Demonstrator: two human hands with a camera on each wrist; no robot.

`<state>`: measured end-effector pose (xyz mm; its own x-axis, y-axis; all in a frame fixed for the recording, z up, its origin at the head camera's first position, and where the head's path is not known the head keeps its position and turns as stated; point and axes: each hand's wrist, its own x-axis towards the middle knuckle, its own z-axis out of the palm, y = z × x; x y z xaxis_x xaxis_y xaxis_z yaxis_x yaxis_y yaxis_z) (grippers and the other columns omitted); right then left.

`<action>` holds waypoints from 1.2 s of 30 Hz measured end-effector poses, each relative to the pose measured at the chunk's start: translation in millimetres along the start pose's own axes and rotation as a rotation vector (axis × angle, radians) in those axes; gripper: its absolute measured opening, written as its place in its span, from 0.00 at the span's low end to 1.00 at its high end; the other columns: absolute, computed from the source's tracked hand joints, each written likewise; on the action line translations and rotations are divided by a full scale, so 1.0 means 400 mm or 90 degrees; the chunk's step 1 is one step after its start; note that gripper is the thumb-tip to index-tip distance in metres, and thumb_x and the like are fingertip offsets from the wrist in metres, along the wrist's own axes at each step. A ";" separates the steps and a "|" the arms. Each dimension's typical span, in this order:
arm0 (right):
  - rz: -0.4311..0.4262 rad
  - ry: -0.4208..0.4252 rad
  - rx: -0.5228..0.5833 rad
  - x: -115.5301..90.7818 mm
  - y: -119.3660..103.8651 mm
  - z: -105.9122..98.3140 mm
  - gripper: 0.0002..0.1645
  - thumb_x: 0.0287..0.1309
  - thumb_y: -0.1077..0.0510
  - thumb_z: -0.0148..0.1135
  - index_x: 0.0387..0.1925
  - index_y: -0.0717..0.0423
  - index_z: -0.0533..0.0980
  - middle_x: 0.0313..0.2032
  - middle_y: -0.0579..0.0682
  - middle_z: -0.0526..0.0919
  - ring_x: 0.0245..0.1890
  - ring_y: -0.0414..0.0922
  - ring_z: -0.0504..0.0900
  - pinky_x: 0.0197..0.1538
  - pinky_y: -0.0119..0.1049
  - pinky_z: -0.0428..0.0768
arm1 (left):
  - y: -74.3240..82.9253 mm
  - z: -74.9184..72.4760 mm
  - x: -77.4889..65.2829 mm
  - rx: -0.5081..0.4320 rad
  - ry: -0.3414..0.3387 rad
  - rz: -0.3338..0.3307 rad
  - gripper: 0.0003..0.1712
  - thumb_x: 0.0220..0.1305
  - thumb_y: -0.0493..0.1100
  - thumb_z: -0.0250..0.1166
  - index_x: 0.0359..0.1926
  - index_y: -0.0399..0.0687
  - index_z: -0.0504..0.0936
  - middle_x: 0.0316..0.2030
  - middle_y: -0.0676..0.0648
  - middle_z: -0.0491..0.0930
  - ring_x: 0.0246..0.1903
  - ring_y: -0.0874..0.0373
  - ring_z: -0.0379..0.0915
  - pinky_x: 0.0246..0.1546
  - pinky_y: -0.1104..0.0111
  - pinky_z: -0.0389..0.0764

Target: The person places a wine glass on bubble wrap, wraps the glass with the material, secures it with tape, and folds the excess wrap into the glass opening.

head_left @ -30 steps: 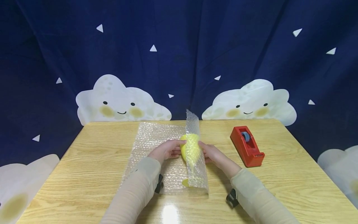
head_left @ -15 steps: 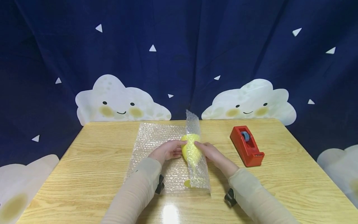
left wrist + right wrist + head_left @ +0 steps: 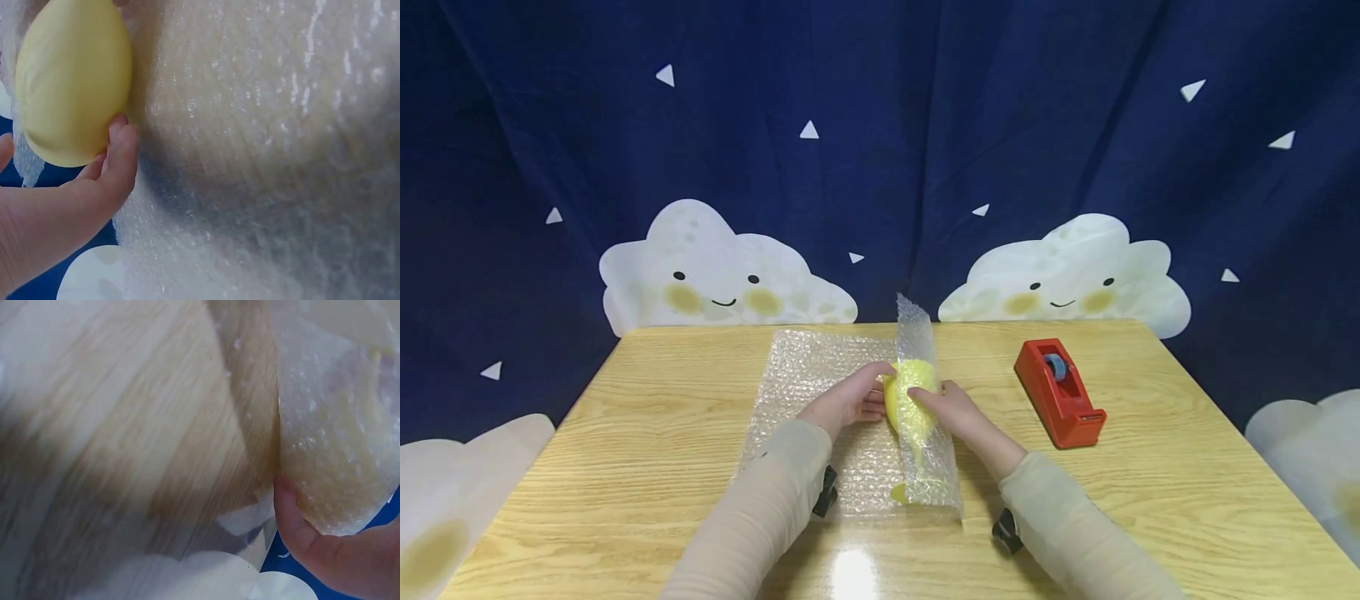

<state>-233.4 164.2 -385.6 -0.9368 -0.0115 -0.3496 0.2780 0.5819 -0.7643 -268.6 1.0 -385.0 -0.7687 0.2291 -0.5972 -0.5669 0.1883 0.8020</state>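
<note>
A yellow wine goblet (image 3: 891,405) lies on its side on a sheet of bubble wrap (image 3: 808,358), bowl away from me and foot toward me. The sheet's right part is folded up over the bowl and stem. My left hand (image 3: 853,398) holds the bowl's left side, with fingertips against the smooth yellow surface (image 3: 75,81) in the left wrist view. From the right, my right hand (image 3: 952,410) grips the wrapped bowl, its thumb lying on top of the fold. In the right wrist view, stem and foot show dimly through the wrap (image 3: 340,437).
A red tape dispenser (image 3: 1060,393) with a blue roll stands to the right on the wooden table (image 3: 647,433). Behind the table's far edge hangs a dark blue curtain (image 3: 880,150) with clouds and triangles.
My right thumb has moved left from the fold's right edge onto its top, over the bowl. My left hand stays by the bowl, its thumb slightly higher. The goblet barely shifts.
</note>
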 end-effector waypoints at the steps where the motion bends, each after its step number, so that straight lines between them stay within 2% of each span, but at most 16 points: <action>1: 0.002 0.001 0.001 0.000 0.000 0.001 0.49 0.59 0.40 0.51 0.64 0.76 0.53 0.64 0.74 0.59 0.63 0.65 0.62 0.64 0.54 0.66 | 0.001 0.000 -0.001 0.001 0.003 -0.001 0.39 0.59 0.57 0.53 0.60 0.29 0.65 0.41 0.42 0.76 0.33 0.56 0.72 0.50 0.63 0.75; 5: -0.004 0.003 0.001 0.001 0.000 0.003 0.48 0.60 0.40 0.51 0.63 0.76 0.54 0.62 0.73 0.61 0.62 0.65 0.64 0.63 0.53 0.68 | 0.003 0.005 -0.006 0.034 0.015 0.018 0.40 0.59 0.62 0.55 0.58 0.32 0.69 0.46 0.39 0.79 0.32 0.57 0.74 0.51 0.62 0.76; 9: -0.009 0.000 -0.001 0.004 0.003 0.001 0.49 0.60 0.39 0.51 0.64 0.76 0.54 0.63 0.73 0.60 0.63 0.65 0.63 0.63 0.54 0.67 | 0.002 0.014 -0.010 0.065 0.039 0.030 0.33 0.58 0.60 0.60 0.54 0.38 0.75 0.36 0.44 0.83 0.27 0.60 0.74 0.48 0.64 0.78; 13: -0.015 -0.004 -0.005 0.005 0.011 -0.003 0.49 0.60 0.38 0.51 0.64 0.75 0.54 0.63 0.73 0.61 0.63 0.64 0.64 0.63 0.54 0.67 | 0.003 0.019 -0.008 0.061 0.051 0.021 0.31 0.58 0.58 0.61 0.53 0.39 0.75 0.30 0.48 0.81 0.26 0.61 0.73 0.45 0.65 0.78; 20: -0.056 0.005 -0.024 0.002 0.021 0.000 0.54 0.59 0.37 0.54 0.68 0.73 0.46 0.64 0.73 0.59 0.63 0.65 0.63 0.64 0.54 0.66 | -0.004 0.011 0.003 0.043 0.031 0.013 0.27 0.61 0.57 0.58 0.52 0.40 0.76 0.41 0.41 0.83 0.31 0.58 0.78 0.48 0.63 0.77; 24: -0.087 0.011 -0.029 -0.006 0.018 0.005 0.53 0.59 0.39 0.56 0.67 0.72 0.47 0.61 0.73 0.65 0.59 0.64 0.69 0.59 0.54 0.71 | -0.009 0.000 0.007 0.035 0.010 0.006 0.26 0.63 0.56 0.56 0.53 0.41 0.74 0.41 0.42 0.82 0.34 0.57 0.75 0.48 0.64 0.75; 29: -0.115 0.019 -0.043 -0.013 0.016 0.005 0.49 0.59 0.41 0.58 0.66 0.71 0.51 0.58 0.71 0.69 0.57 0.62 0.72 0.57 0.53 0.74 | -0.008 -0.008 0.013 0.018 -0.005 -0.013 0.26 0.64 0.55 0.54 0.55 0.41 0.72 0.46 0.41 0.79 0.40 0.54 0.73 0.51 0.62 0.73; 36: -0.101 0.011 -0.062 -0.018 0.017 0.002 0.50 0.58 0.39 0.56 0.67 0.67 0.50 0.57 0.71 0.71 0.56 0.61 0.74 0.55 0.52 0.75 | -0.006 -0.005 0.013 0.008 0.001 -0.024 0.28 0.65 0.54 0.54 0.57 0.40 0.70 0.50 0.39 0.77 0.46 0.51 0.74 0.55 0.61 0.72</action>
<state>-224.6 167.6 -388.8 -0.9709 -0.0961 -0.2192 0.1057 0.6496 -0.7529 -271.6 -0.1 -390.0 -0.7475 0.2203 -0.6267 -0.5914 0.2088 0.7789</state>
